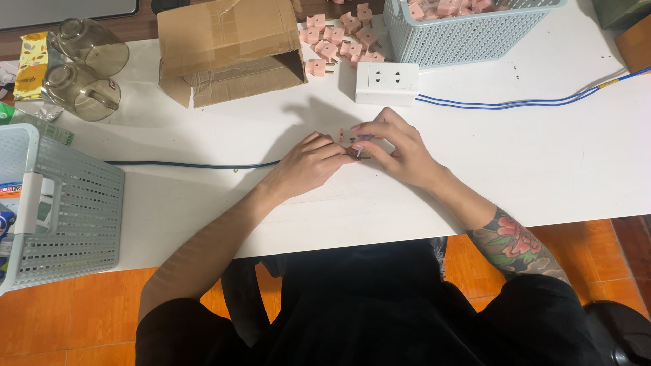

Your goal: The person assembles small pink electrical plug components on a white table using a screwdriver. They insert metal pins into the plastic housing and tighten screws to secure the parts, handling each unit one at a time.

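clothing: black top and black trousers
sleeves: short, forearms bare
right forearm (519, 247): floral tattoo, red, green
hands: bare

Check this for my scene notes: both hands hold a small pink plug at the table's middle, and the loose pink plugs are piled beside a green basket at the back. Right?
Not quite. The basket beside the loose pile is light blue, not green, as the head view shows. The rest holds: the left hand and right hand meet on a small pink plug at the middle of the table.
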